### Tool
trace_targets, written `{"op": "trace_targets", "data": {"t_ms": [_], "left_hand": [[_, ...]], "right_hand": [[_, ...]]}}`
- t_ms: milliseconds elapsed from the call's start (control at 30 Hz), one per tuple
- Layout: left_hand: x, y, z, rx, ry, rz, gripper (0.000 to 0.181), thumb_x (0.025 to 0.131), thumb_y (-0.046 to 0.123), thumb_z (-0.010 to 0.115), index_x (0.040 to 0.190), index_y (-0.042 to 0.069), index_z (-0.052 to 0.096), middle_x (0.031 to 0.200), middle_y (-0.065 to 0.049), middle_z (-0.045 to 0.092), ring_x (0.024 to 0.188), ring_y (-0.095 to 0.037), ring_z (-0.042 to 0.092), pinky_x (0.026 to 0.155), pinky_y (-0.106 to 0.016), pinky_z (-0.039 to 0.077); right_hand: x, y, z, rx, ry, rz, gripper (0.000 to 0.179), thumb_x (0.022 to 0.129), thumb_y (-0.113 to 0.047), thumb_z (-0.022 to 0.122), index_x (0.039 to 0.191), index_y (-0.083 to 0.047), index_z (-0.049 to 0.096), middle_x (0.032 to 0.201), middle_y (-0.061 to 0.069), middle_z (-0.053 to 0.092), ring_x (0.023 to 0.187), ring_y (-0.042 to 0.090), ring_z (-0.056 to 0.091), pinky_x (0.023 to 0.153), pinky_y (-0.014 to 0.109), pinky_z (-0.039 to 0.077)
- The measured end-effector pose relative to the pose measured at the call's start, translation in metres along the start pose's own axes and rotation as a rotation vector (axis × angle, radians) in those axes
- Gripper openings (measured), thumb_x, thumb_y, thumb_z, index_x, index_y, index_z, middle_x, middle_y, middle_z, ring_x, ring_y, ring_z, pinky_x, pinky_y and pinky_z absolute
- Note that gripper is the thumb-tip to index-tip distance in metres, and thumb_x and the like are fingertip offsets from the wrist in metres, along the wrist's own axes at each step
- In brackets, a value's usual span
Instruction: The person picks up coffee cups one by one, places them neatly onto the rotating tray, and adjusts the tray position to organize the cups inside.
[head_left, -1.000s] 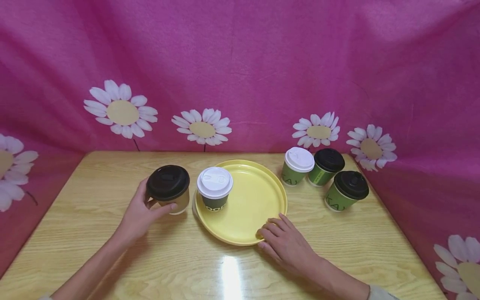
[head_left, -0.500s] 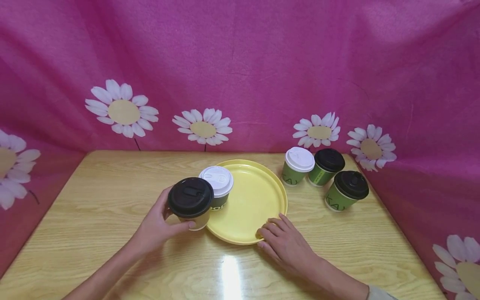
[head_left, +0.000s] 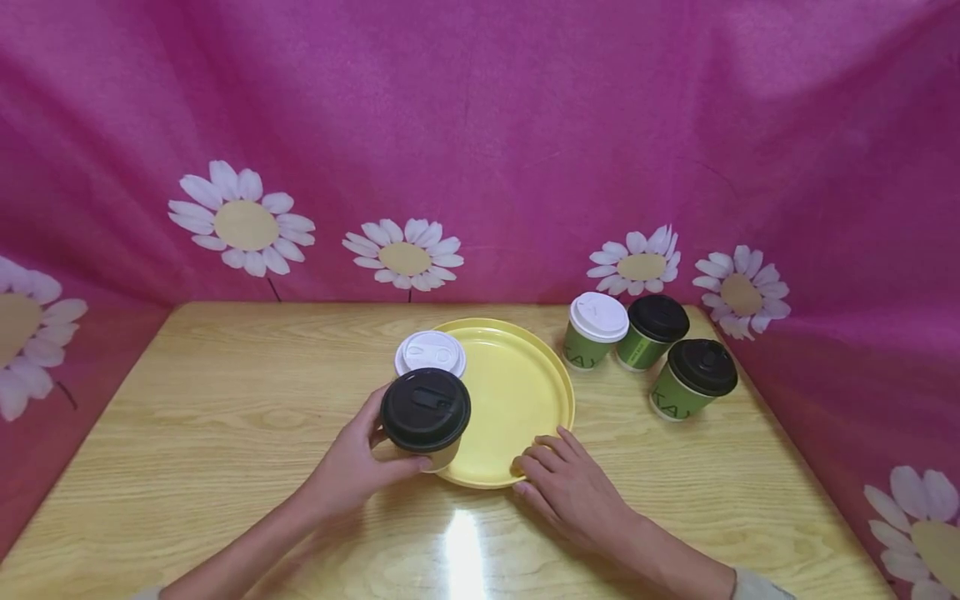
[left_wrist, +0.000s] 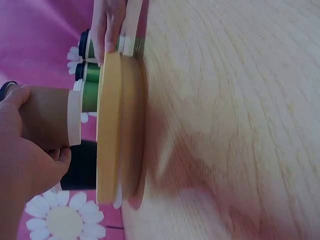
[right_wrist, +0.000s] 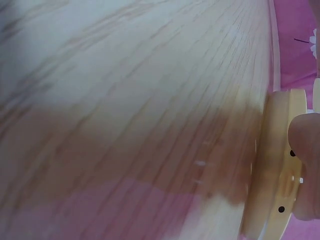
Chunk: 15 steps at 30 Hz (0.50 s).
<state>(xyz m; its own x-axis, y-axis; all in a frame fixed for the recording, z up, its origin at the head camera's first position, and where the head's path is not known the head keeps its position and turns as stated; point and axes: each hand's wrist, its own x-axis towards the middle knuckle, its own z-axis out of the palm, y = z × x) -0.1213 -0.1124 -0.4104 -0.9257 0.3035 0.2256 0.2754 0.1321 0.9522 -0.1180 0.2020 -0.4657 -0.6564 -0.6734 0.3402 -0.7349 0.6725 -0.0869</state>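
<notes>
My left hand [head_left: 356, 462] grips a brown paper coffee cup [left_wrist: 46, 116] with a black lid [head_left: 425, 408], thumb on its near side. The cup is upright over the left front of a round yellow tray [head_left: 517, 400]. In the left wrist view, a gap shows between its base and the tray rim. Behind it on the tray stands a dark cup with a white lid [head_left: 429, 352], its body mostly hidden. My right hand [head_left: 573, 492] pinches the tray's front right rim, fingers over the edge and thumb [right_wrist: 305, 135] against the outer wall.
To the right of the tray stand a green cup with a white lid [head_left: 588, 346], a green cup with a black lid [head_left: 641, 350] and another black-lidded green cup [head_left: 678, 396]. A pink flowered cloth [head_left: 480, 150] hangs behind the wooden table [head_left: 247, 375].
My left hand has carried the brown cup rightward and toward me, from the table left of the tray to over the tray's front left. The right hand stays on the rim.
</notes>
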Motion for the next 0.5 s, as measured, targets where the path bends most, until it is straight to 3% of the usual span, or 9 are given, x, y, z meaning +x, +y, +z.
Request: {"op": "trace_targets", "data": {"t_ms": [233,500], "left_hand": [[0.004,-0.001,0.014,-0.014,-0.020,-0.031,0.083,0.074,0.014,0.089,0.145,0.019,0.046,0.137,0.000,0.056,0.129,-0.024,0.048,0.102,-0.052,0.042],[0.006,-0.004,0.025,-0.041,-0.010,-0.053,0.083,0.075,0.012,0.088,0.147,0.015,0.045,0.139,-0.006,0.056,0.130,-0.028,0.048,0.102,-0.053,0.041]], "right_hand": [[0.001,0.000,0.001,-0.015,0.020,-0.010,0.018,0.099,-0.031,0.057,0.105,-0.016,0.065,0.105,0.000,0.062,0.112,0.027,0.054,0.109,0.057,0.032],[0.000,0.000,0.003,-0.017,0.036,-0.019,0.019,0.099,-0.030,0.057,0.105,-0.015,0.065,0.105,0.000,0.061,0.111,0.027,0.054,0.108,0.056,0.032]]}}
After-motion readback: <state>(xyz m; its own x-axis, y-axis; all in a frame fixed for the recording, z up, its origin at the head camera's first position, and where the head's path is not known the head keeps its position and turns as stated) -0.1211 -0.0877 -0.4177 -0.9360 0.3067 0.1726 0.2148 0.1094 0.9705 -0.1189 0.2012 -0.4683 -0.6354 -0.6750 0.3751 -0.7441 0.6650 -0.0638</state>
